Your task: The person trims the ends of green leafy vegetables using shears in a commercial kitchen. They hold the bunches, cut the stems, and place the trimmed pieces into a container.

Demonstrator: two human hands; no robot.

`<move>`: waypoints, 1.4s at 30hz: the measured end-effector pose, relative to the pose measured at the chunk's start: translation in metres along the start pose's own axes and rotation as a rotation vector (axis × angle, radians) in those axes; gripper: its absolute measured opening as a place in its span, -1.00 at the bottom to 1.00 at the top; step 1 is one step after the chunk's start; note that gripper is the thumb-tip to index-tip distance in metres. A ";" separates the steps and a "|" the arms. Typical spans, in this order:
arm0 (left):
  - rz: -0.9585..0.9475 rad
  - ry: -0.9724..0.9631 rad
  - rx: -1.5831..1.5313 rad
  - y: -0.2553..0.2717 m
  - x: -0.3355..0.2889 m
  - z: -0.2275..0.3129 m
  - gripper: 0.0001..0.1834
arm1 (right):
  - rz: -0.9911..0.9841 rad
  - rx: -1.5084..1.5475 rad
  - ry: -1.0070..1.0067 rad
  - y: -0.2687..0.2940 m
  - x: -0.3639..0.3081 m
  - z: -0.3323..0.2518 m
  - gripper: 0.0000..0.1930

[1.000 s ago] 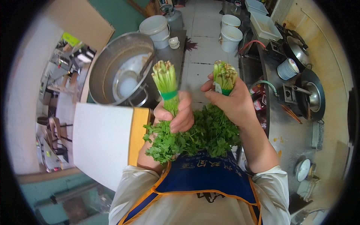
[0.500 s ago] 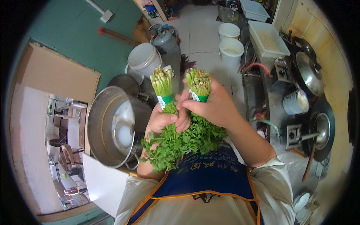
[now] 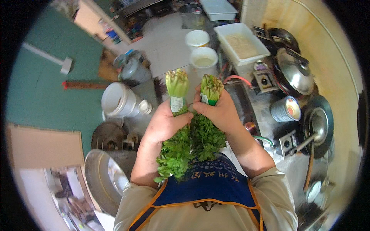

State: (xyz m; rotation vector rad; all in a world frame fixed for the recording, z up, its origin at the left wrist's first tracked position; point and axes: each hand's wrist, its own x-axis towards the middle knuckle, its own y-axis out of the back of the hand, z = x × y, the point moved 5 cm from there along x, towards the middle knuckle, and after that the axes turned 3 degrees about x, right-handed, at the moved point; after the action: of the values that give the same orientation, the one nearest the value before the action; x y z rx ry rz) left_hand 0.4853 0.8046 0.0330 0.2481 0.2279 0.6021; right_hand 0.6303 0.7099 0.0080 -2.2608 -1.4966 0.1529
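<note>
Two bunches of leafy green herbs, perhaps coriander, stand side by side before my chest, pale cut stem ends up and leaves hanging down. My left hand [image 3: 169, 123] is closed around the left herb bunch [image 3: 178, 83], just below a white label. Its leaves spread down over the blue apron. My right hand [image 3: 219, 111] grips the right herb bunch [image 3: 211, 85] around its stems, where a green band shows. The thumbs come close together between the bunches; some fingers are hidden behind the stems.
At left are a large metal pot [image 3: 101, 175], a white bucket [image 3: 115, 99] and a gas cylinder [image 3: 135, 71]. On the right, a stove counter holds a lidded wok [image 3: 295, 73], a wok with ladle [image 3: 318, 123], stacked bowls [image 3: 283, 109] and a white tub [image 3: 243, 42].
The view has swung left, so the room's fixtures shift. My hands have drawn slightly apart; the left fingers no longer overlap the right hand. Both bunches stay held.
</note>
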 end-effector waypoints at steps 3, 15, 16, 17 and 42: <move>0.016 -0.227 0.396 -0.016 0.037 0.029 -0.55 | 0.225 -0.088 0.142 0.026 -0.013 -0.016 -0.47; -0.415 -0.920 0.680 -0.231 -0.004 0.098 -0.64 | 1.027 0.049 0.547 0.101 -0.245 -0.062 -0.24; -0.442 -1.001 0.699 -0.252 -0.021 0.113 -0.61 | 1.075 0.037 0.594 0.099 -0.271 -0.076 -0.21; -0.486 -1.059 0.714 -0.274 -0.039 0.117 -0.58 | 1.139 0.029 0.633 0.096 -0.300 -0.081 -0.20; -1.996 -0.830 0.368 -0.741 -0.668 0.115 -0.62 | 2.100 0.149 1.172 -0.051 -1.069 -0.076 -0.52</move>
State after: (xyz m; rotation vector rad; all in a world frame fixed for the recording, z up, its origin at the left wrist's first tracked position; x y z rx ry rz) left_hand 0.3746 -0.1936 0.0161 0.4584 -0.2765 -1.5324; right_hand 0.1684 -0.2564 -0.0503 -1.9484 1.4928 -0.3851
